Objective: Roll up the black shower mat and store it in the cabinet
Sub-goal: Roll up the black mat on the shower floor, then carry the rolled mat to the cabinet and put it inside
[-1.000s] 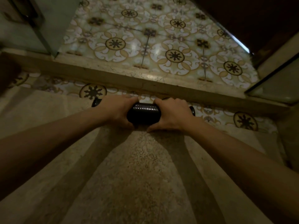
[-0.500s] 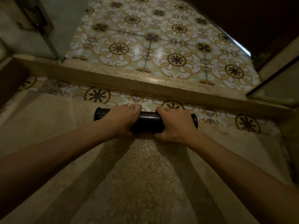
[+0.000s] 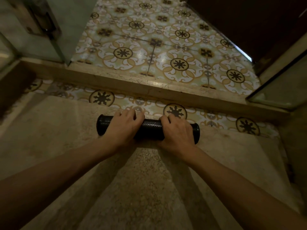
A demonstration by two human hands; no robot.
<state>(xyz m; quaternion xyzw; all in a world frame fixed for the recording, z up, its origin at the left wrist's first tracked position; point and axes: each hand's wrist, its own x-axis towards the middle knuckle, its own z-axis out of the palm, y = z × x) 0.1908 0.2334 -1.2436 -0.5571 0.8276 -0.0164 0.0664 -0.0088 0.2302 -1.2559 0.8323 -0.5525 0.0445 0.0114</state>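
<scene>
A person's left hand [image 3: 123, 126] and right hand [image 3: 177, 132] press down side by side on the black shower mat [image 3: 150, 129], fingers curled over its top, each hand grasping the tight roll. The mat, fully rolled into a textured cylinder, lies crosswise on the speckled stone floor [image 3: 141, 188], its two ends showing beyond the hands. Just past it runs a strip of patterned tiles [image 3: 101, 97], then a raised stone threshold [image 3: 132, 83] and a wider patterned tile floor [image 3: 157, 47]. Glass panels [image 3: 282, 90] stand at either side.
</scene>
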